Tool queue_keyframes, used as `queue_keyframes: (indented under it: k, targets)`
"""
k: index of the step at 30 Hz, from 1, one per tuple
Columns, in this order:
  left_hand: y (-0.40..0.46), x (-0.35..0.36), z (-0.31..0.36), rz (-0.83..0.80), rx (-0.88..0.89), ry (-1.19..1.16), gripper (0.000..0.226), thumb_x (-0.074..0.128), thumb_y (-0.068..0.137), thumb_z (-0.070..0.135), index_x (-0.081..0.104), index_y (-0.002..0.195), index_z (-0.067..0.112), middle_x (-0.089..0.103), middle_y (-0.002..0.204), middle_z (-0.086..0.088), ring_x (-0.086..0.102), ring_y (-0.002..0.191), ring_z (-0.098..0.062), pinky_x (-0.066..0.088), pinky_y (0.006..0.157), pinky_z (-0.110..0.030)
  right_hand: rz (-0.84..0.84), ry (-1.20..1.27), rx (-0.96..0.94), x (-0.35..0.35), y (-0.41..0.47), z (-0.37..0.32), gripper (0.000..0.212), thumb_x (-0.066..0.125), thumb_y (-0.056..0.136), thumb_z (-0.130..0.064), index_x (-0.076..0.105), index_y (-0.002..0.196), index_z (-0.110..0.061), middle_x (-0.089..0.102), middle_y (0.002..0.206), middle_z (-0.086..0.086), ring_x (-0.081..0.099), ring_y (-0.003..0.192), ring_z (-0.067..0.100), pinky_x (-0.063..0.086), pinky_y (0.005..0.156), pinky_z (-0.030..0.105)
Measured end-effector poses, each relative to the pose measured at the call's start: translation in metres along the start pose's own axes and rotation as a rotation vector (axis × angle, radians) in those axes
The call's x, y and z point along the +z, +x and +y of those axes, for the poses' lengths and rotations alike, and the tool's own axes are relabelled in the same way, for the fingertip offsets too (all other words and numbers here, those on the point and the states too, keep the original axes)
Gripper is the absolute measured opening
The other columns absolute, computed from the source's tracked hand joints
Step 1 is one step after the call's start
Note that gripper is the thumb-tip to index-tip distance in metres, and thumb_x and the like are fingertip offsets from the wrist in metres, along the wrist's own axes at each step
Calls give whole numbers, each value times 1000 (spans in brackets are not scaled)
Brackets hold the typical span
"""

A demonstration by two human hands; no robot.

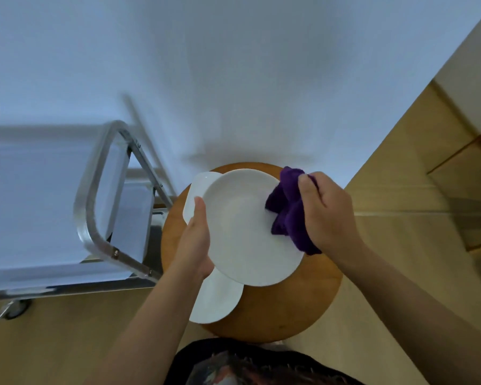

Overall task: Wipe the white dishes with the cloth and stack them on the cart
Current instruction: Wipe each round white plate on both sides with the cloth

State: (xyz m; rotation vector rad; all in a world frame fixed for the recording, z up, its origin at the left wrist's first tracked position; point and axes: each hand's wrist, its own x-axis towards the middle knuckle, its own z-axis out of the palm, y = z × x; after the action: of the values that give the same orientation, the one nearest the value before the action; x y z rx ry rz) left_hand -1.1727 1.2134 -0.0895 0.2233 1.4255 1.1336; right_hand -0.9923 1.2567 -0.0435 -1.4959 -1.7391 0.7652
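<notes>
A white plate (242,226) is held up over a round wooden table (289,307). My left hand (195,240) grips its left rim, thumb on top. My right hand (325,212) clutches a bunched purple cloth (286,209) and presses it on the plate's right edge. Under the held plate lie two more white dishes: one (217,298) sticks out at the lower left, another (197,190) shows at the upper left. The metal cart (100,207) stands to the left, its top shelf bare.
A white wall rises right behind the table and cart. Tan floor spreads to the right and front. A wooden cabinet (478,162) sits at the far right. The cart's wheel (17,309) shows at the lower left.
</notes>
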Motion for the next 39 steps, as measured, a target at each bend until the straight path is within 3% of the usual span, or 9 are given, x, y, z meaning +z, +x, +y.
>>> queue_keyframes:
  k: [3,6,11,16,19,24,32,36,39]
  targets:
    - [-4,2,7,-58,-22,-50,73,35,79,77,53,129,27,64,122,-12,60,110,-34,51,92,-52,-481,44,-160,18,-44,-12,26,34,95,-44,57,104,-38,58,95,-37,46,93,-25,38,75,-3]
    - [-10,1,14,-88,-77,-34,74,37,84,73,61,122,14,69,113,-15,63,107,-32,51,93,-45,-900,-294,-558,33,-50,-8,53,18,99,-45,17,149,-28,12,147,-31,-6,130,-20,-13,105,7]
    - [-25,8,9,-140,-84,-32,60,40,87,67,62,120,22,72,109,-8,66,104,-27,55,84,-41,-588,-776,-698,42,-23,1,56,-2,92,-53,-24,139,-31,-31,145,-13,-33,132,15,-27,105,36]
    - [-31,12,13,-154,59,-67,65,39,84,68,56,129,26,66,121,-7,61,112,-27,49,97,-48,-337,-803,-653,48,3,2,60,9,91,-55,-6,143,-27,-12,149,-8,-2,143,31,-8,108,55]
    - [-36,8,15,-162,137,-156,70,47,69,70,58,124,29,71,112,-3,67,103,-25,56,80,-41,-214,-834,-547,35,36,1,65,4,88,-57,-5,145,-26,-13,148,-8,3,144,33,-5,111,54]
    - [-34,-1,30,21,219,-227,45,54,71,77,58,89,36,74,74,9,68,85,-24,54,49,-32,-289,-963,-464,11,37,21,66,6,89,-51,-9,148,-26,-11,157,-2,-11,144,29,-7,112,52]
    - [-29,13,25,52,211,-273,50,52,75,75,62,99,32,75,95,1,70,90,-24,58,71,-40,-445,-435,-222,57,-44,-7,60,-5,81,-65,-20,137,-50,-17,157,2,-17,142,26,-15,111,47]
    - [-27,11,30,63,217,-198,54,47,77,77,63,97,30,76,82,3,73,76,-19,58,58,-31,-497,-338,-311,64,-50,-9,63,3,79,-73,2,140,-57,-17,155,-8,-15,142,20,-9,112,46]
    - [-26,6,44,84,108,-240,57,46,78,77,61,98,25,75,83,-3,72,75,-28,57,53,-37,-416,-459,-569,48,-45,-3,62,41,87,-61,39,141,-31,26,153,-1,25,140,25,26,108,45]
